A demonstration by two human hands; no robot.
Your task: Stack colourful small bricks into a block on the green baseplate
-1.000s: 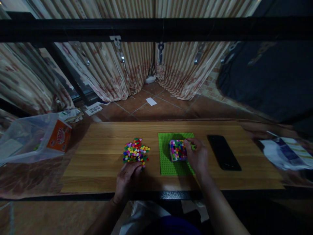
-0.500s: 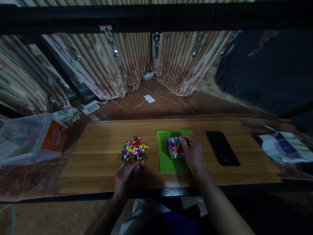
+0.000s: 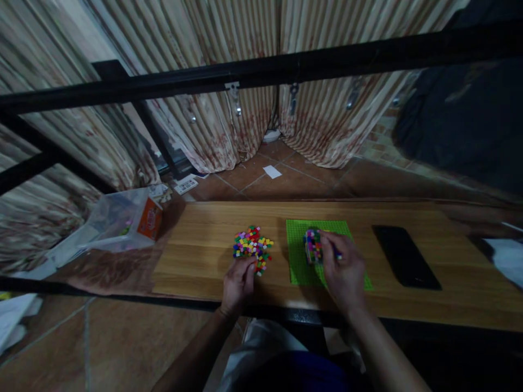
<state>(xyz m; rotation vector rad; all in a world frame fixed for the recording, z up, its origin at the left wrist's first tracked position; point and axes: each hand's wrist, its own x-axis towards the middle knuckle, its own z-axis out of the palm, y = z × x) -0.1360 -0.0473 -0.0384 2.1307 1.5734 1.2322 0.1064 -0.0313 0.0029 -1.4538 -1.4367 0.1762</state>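
Observation:
A green studded baseplate (image 3: 297, 267) lies on the wooden table, with a block built of small multicoloured bricks (image 3: 312, 246) standing on it. My right hand (image 3: 345, 267) is over the block's right side, thumb and fingers closed together. A bit of blue shows by its fingers, too small to name. To the left lies a loose pile of tiny coloured bricks (image 3: 251, 242). At the pile's near edge my left hand (image 3: 239, 280) is closed in a pinch; whatever is between its fingertips is hidden.
A black phone-like slab (image 3: 404, 256) lies on the table (image 3: 196, 245) right of the baseplate. Beyond the left end stands a clear plastic box (image 3: 118, 218) with an orange label. A black metal bar (image 3: 261, 73) crosses in front of the curtains.
The view has turned left, so everything sits farther right in the picture. My right hand now covers more of the block. My left hand stays at the pile's near edge, still pinched.

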